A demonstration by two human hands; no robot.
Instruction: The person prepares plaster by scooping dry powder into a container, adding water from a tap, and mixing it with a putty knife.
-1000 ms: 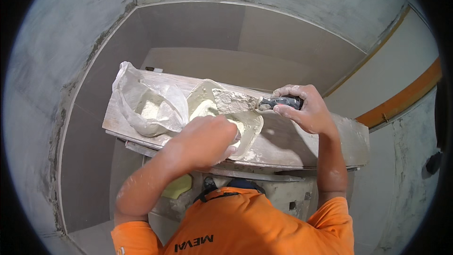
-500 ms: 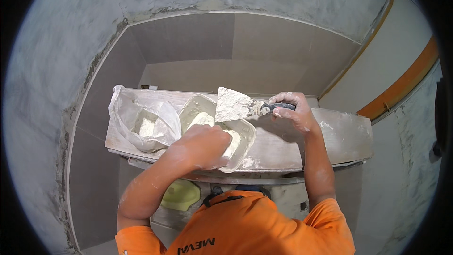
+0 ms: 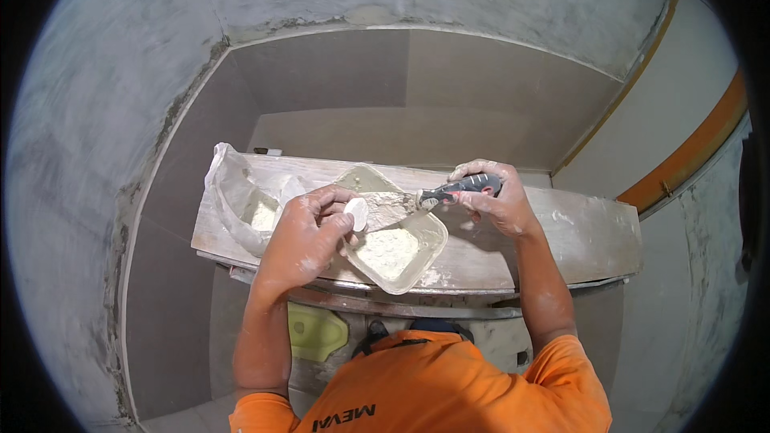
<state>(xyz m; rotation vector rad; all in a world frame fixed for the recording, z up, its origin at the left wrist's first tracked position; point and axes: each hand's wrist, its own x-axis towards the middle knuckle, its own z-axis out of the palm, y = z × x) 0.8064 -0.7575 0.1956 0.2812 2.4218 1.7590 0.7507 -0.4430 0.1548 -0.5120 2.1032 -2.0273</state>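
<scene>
Right hand (image 3: 504, 202) is gripping the putty knife (image 3: 428, 199) by its dark handle; the coated blade is sitting left of the grip, over the tub (image 3: 431, 234) of white powder (image 3: 389, 253). Left hand (image 3: 307, 234) is pinching a small white piece (image 3: 357, 213) at its fingertips, right beside the blade. Plastic bag (image 3: 230, 196) is standing left, partly behind that hand.

Mottled grey plaster (image 3: 120, 48) covered the upper walls, meeting large grey-brown wall tiles (image 3: 337, 72) below along a rough seam. To the right, an orange-brown frame (image 3: 706, 148) bordered a whitish panel (image 3: 658, 104). A shadow (image 3: 485, 252) darkened part of the dusty, pale worktop (image 3: 593, 228).
</scene>
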